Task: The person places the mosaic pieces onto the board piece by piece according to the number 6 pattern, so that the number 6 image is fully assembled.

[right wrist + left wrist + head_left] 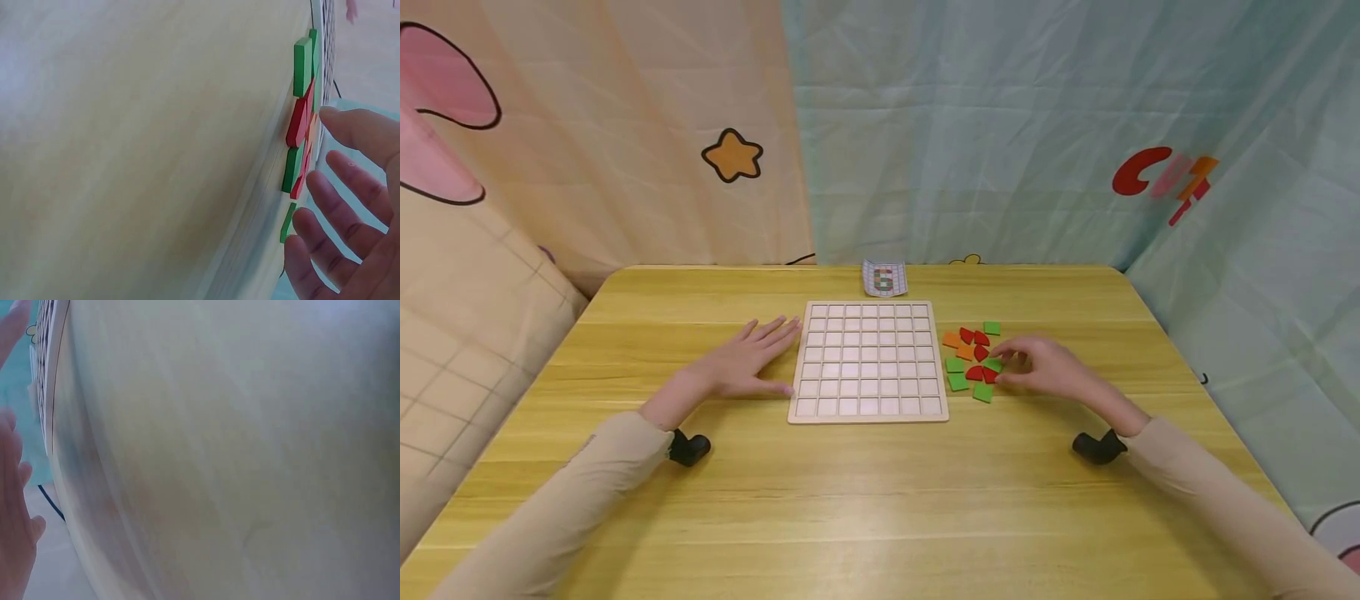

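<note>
A pale wooden board (pixel 868 419) with a grid of square cells lies flat in the middle of the table. My left hand (pixel 747 358) is spread beside its left edge, thumb and fingertips at the rim. On the board's right side is a loose cluster of green square tiles (pixel 954 365), orange tiles (pixel 951 339) and red rounded tiles (pixel 974 372). My right hand (pixel 1041 367) is over the right side of this cluster, thumb and fingers loosely bent and apart. In the right wrist view, no tile shows between the right hand's fingers (pixel 331 234).
Behind the board, a small printed card (pixel 884 279) with a coloured grid pattern lies near the far edge of the wooden table (pixel 865 517). Patterned curtains (pixel 1000 150) hang behind the table and along both sides. Each wrist carries a black mount (pixel 1099 448).
</note>
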A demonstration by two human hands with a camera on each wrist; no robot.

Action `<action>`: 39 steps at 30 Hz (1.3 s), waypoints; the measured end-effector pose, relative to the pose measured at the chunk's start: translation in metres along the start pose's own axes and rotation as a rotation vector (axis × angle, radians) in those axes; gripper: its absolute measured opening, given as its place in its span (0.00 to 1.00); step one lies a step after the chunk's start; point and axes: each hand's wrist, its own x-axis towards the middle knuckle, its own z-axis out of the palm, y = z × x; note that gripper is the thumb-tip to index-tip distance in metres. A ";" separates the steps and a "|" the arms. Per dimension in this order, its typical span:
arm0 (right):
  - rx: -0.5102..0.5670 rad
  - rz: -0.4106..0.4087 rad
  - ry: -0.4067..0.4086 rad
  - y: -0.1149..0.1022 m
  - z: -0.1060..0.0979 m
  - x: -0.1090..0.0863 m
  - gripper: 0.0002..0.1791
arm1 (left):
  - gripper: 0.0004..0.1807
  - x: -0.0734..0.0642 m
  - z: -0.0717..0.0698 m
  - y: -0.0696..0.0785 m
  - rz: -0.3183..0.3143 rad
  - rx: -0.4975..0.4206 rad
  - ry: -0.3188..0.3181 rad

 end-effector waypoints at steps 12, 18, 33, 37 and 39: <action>-0.010 0.023 -0.039 -0.004 0.007 0.005 0.18 | 0.59 0.012 0.006 0.001 -0.005 -0.005 -0.082; -0.004 0.010 -0.080 -0.002 0.007 0.007 0.17 | 0.60 0.014 0.007 0.001 -0.015 -0.022 -0.108; -0.097 0.017 -0.092 -0.009 0.004 0.009 0.16 | 0.62 0.020 0.006 0.004 -0.021 -0.017 -0.135; -0.105 0.012 -0.088 -0.010 0.005 0.009 0.17 | 0.63 0.022 0.006 0.004 -0.024 -0.012 -0.139; -0.107 0.007 -0.083 -0.009 0.006 0.009 0.17 | 0.63 0.023 0.006 0.004 -0.025 -0.011 -0.145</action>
